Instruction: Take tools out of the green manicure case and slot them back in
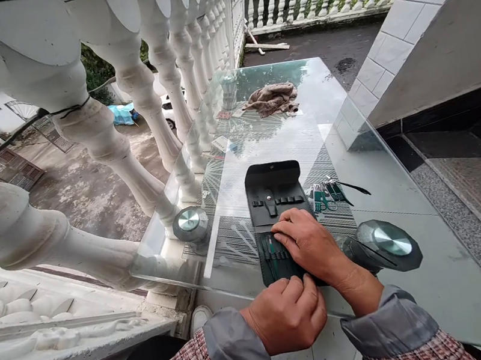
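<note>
Part-filled, apparently: slim tools (273,254) in manicure case (261,216), bare upper loops (291,199). Loose on surface (373,183): scissors (327,203), clippers (336,191). Curled at case: left hand (291,312), right hand (309,242); can't tell grip.

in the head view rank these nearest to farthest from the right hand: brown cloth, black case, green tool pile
1. Black case: right under the right hand
2. Green tool pile: just right of the case
3. Brown cloth: toward the table's far end

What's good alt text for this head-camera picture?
A person's right hand rests on an open black case holding slim tools, the left hand at its near edge, on a glass table. Scissors and clippers lie right of the case, a crumpled cloth farther back.
</note>
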A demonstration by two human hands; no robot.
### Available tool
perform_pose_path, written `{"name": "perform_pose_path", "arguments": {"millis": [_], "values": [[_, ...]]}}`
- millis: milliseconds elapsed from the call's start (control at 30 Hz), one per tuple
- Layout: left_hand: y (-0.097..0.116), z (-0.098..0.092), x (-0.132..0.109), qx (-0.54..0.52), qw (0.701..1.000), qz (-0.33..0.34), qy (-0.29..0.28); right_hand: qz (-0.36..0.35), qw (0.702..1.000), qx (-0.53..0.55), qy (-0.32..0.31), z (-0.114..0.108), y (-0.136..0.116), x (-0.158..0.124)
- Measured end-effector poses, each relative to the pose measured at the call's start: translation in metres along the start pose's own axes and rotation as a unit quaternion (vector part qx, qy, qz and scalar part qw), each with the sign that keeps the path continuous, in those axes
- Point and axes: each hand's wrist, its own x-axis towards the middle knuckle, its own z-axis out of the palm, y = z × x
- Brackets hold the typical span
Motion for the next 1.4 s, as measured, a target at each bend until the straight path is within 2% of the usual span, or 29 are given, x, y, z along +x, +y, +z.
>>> {"name": "perform_pose_path", "arguments": {"millis": [333, 500, 667, 767, 867, 933, 1000, 1100, 1167, 1400], "values": [[-0.003, 0.001, 0.002, -0.012, 1.0, 0.006, 0.011, -0.031, 0.998, 0.057, 0.009, -0.001, 0.009, -0.011], [-0.001, 0.003, 0.0, -0.005, 1.0, -0.003, 0.003, 0.001, 0.995, 0.084, 0.051, -0.005, 0.01, -0.012], [-0.001, 0.003, -0.001, 0.004, 1.0, 0.001, -0.011, -0.002, 0.995, 0.079, 0.06, -0.01, 0.009, -0.014], [-0.002, 0.002, -0.001, 0.007, 1.0, 0.0, 0.0, 0.047, 0.992, 0.04, 0.109, -0.029, 0.028, -0.02], [-0.003, 0.001, -0.001, 0.012, 1.0, 0.001, 0.005, 0.169, 0.974, -0.029, 0.145, -0.055, 0.062, -0.032], [-0.002, 0.001, -0.002, 0.019, 1.0, 0.005, -0.002, 0.241, 0.959, -0.077, 0.128, -0.069, 0.083, -0.043], [-0.001, 0.002, -0.002, 0.026, 1.0, 0.012, -0.013, 0.266, 0.955, -0.098, 0.09, -0.075, 0.096, -0.053], [0.001, 0.003, -0.002, 0.031, 0.999, 0.02, -0.027, 0.242, 0.967, -0.08, 0.014, -0.07, 0.1, -0.063], [0.002, 0.005, 0.0, 0.031, 0.999, 0.021, -0.028, 0.218, 0.973, -0.072, -0.014, -0.062, 0.095, -0.065], [0.002, 0.006, 0.003, 0.025, 1.0, 0.016, 0.002, 0.194, 0.97, -0.143, -0.019, -0.048, 0.079, -0.062]]}}
